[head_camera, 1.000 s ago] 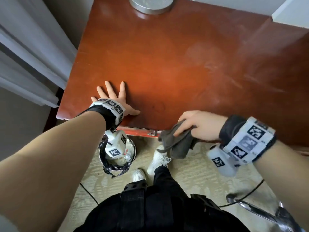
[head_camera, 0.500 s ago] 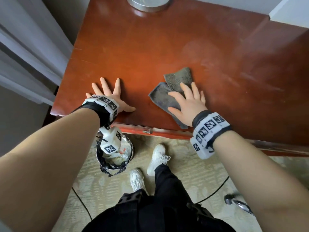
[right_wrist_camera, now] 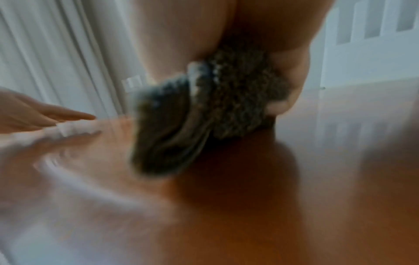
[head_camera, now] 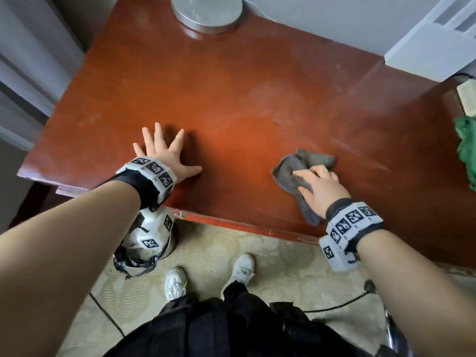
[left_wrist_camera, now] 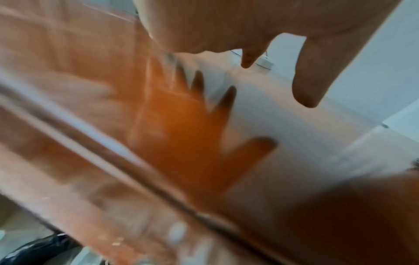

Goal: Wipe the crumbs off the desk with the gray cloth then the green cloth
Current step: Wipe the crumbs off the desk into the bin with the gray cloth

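From your head camera, your right hand (head_camera: 320, 188) presses down on the gray cloth (head_camera: 300, 173), fingers bent over the bunched fabric, near the front edge of the desk (head_camera: 231, 86) and right of its middle. Half a second ago that cloth lay flatter and closer to your left hand; it now sits farther toward the right edge and is more crumpled, one end trailing back under your wrist toward the front edge. Your left hand (head_camera: 164, 153) is flat with fingers spread, close to the front left corner, much as before. The green cloth (head_camera: 467, 148), not in view earlier, shows at the right edge of the desk, well apart from both hands. A round metal base (head_camera: 207, 12) stands at the back edge. Below the front edge, a lined bin (head_camera: 144, 251) sits on the carpet beside your white shoes (head_camera: 206, 274). From your left wrist, the picture is blurred: straight fingers (left_wrist_camera: 306, 80) reach over the desk (left_wrist_camera: 283, 134) above a hand-shaped shadow. From your right wrist, also blurred, the gray cloth (right_wrist_camera: 204, 116) is bunched under your palm against the desk (right_wrist_camera: 249, 215), and your left hand's fingers (right_wrist_camera: 45, 114) lie spread at the far left.
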